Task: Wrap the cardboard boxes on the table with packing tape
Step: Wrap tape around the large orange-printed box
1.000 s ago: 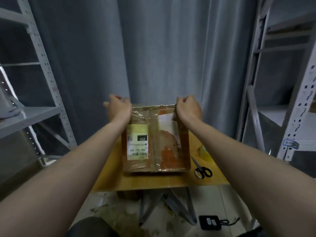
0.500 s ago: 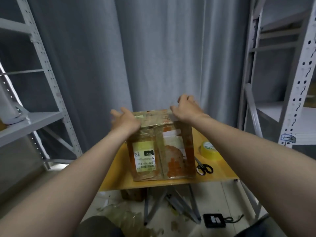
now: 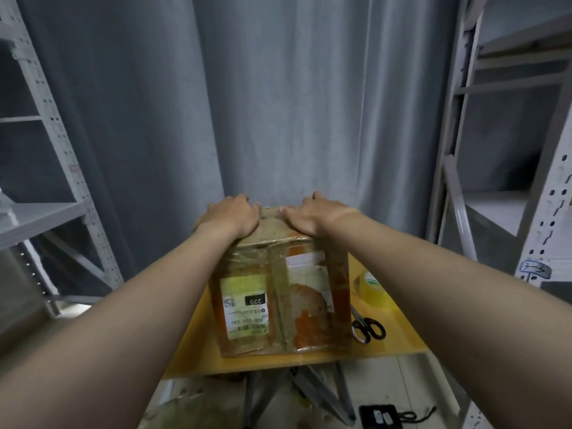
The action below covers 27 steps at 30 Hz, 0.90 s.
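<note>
A cardboard box (image 3: 278, 301) stands upright on the small yellow table (image 3: 399, 342), its front face covered in shiny tape, a yellow-green label and an orange print. My left hand (image 3: 230, 216) lies on the left part of the box top, fingers bent over the far edge. My right hand (image 3: 312, 216) presses flat on the right part of the top, fingers pointing left. A roll of yellow packing tape (image 3: 371, 289) sits on the table right of the box, partly hidden by my right forearm.
Black-handled scissors (image 3: 366, 328) lie on the table beside the box's lower right corner. Grey metal shelving stands at left (image 3: 55, 168) and right (image 3: 495, 150), a grey curtain behind. A black device with a cable (image 3: 382, 416) and debris lie on the floor below.
The box was tipped from lying back to standing upright. Both hands shifted from gripping its far upper corners to resting on its top, moving closer together.
</note>
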Each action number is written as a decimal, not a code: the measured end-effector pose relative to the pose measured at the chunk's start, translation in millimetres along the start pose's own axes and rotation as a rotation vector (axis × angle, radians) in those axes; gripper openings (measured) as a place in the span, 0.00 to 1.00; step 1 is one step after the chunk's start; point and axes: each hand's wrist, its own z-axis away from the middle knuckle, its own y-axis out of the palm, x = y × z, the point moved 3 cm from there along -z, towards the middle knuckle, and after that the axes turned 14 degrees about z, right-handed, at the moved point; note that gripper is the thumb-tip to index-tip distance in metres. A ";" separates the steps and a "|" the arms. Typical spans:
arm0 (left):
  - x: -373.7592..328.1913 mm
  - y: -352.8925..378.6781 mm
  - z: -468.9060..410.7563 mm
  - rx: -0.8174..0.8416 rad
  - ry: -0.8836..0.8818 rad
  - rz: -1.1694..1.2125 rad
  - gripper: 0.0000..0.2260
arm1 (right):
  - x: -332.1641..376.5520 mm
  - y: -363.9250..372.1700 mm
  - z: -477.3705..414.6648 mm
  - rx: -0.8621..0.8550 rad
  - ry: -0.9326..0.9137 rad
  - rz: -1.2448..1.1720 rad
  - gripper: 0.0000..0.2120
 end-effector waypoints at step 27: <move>9.6 10.1 -9.2 -0.020 -0.080 -0.096 0.26 | -26.7 0.7 -79.3 -0.119 0.226 0.015 0.19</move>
